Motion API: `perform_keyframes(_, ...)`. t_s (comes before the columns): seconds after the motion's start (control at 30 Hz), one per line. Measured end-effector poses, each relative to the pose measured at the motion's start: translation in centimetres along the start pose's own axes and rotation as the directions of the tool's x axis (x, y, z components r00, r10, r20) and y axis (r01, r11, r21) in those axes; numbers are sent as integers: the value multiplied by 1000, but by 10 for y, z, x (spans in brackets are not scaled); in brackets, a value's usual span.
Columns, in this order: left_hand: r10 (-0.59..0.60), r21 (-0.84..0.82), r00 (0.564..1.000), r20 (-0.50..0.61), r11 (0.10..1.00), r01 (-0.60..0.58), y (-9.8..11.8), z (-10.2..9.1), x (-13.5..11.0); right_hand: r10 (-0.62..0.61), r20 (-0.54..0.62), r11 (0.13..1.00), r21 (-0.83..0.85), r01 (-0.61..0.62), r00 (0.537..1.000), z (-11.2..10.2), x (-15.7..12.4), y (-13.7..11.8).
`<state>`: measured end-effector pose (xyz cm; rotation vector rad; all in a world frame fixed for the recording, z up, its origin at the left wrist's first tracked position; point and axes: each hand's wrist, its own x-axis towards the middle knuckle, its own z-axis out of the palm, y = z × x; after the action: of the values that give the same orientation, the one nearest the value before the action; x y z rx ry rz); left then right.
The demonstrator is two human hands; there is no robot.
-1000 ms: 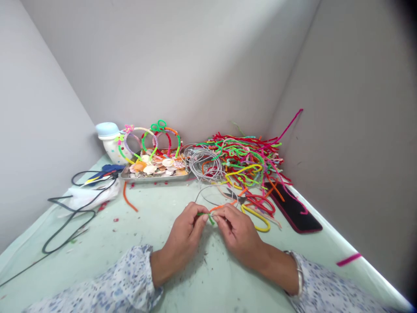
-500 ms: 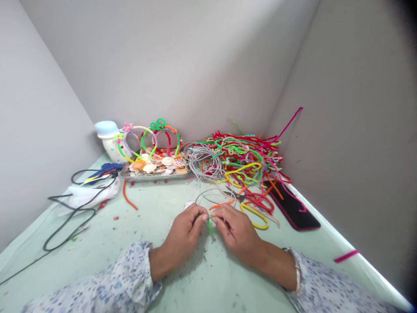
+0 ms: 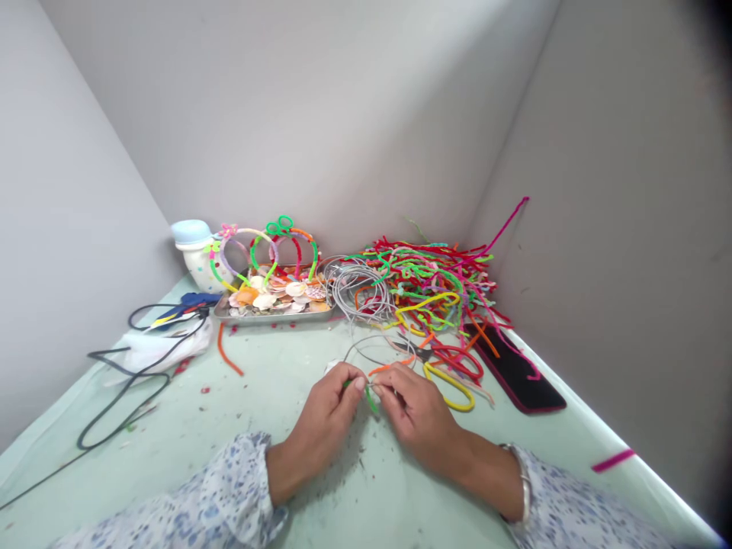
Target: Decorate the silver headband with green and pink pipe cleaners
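My left hand (image 3: 329, 412) and my right hand (image 3: 420, 412) meet low over the middle of the table, thumbs and forefingers pinched almost tip to tip. Between them is a short green pipe cleaner (image 3: 371, 399), its tail hanging below the fingertips. A thin grey wire (image 3: 374, 337) arches up behind the hands in a loop, and its ends run down into both pinches. The exact point where pipe cleaner and wire join is hidden by my fingers. Just beyond my right hand lie scissors (image 3: 422, 353) with red and yellow handles.
A metal tray (image 3: 274, 319) of shells stands at the back, with pipe-cleaner headbands (image 3: 252, 231) on it. Right of it are a grey wire coil (image 3: 360, 290) and a pipe-cleaner heap (image 3: 435, 267). A phone (image 3: 526, 374) lies right; a black cable (image 3: 114, 374) and a blue-lidded white container (image 3: 197, 259) are left.
Both hands keep their pinch in nearly the same place. The green tail has tilted slightly to the right, and the whole view has shifted a little.
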<state>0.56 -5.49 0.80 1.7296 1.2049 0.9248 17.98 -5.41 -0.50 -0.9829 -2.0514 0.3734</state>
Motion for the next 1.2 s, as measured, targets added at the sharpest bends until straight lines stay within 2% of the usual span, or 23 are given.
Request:
perform_keyframes(0.2,36,23,999,-9,999,-36,0,-1,2,-10,11,1000,17,10,1000,0,0,0)
perform_keyframes(0.57,-45,-88,996,78,995,52,-3,-1,1,-39,34,999,5,39,999,-2,0,1)
perform_keyframes(0.87,-38,-144,999,26,989,41,-3,1,1,-21,-9,1000,-4,21,1000,0,1,2)
perform_keyframes(1.2,-77,-146,996,47,986,83,-1,-1,1,-21,-7,1000,-3,21,1000,-1,2,0)
